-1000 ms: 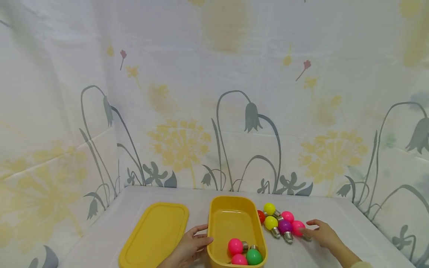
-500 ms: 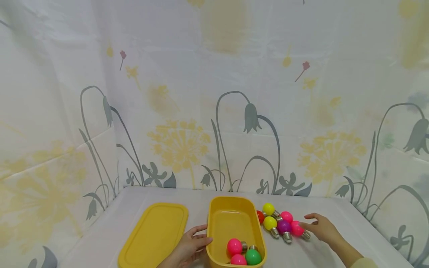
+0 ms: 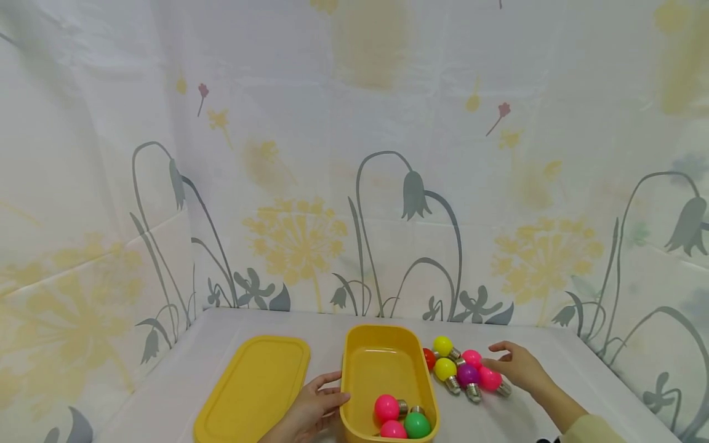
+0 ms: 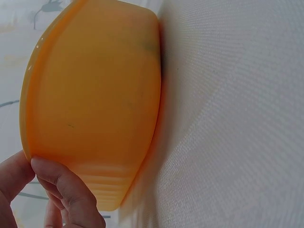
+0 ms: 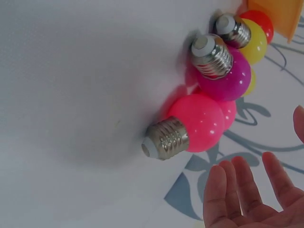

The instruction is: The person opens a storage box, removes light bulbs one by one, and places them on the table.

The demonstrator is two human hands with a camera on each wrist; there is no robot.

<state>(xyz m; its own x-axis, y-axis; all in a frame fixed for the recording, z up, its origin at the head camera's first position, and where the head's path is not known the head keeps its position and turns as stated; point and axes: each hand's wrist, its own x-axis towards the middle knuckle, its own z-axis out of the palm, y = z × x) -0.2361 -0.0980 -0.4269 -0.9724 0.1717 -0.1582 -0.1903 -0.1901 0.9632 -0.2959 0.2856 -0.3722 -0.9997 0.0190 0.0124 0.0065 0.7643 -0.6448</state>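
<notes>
My left hand (image 3: 312,409) grips the near left rim of a yellow plastic box (image 3: 382,363). In the left wrist view, the fingertips of that hand (image 4: 66,190) pinch the edge of the box wall (image 4: 95,85). Two pink light bulbs (image 3: 386,408) and a green light bulb (image 3: 417,425) lie inside. Right of the box is a cluster of bulbs: red (image 3: 429,359), two yellow (image 3: 445,369), purple (image 3: 468,374) and two pink (image 3: 490,378). Over its right side hovers my right hand (image 3: 520,367), fingers apart. The right wrist view shows a gap between its fingertips and the nearest pink bulb (image 5: 199,123).
A yellow lid (image 3: 257,384) lies flat on the white tabletop, left of the box. Behind the table hangs a flower-printed cloth (image 3: 382,184). A small dark object (image 3: 544,440) shows at the bottom edge beside the right sleeve.
My right hand has moved a little to the left and farther back over the bulb cluster. The left hand keeps its grip on the box, and the bulbs have not moved.
</notes>
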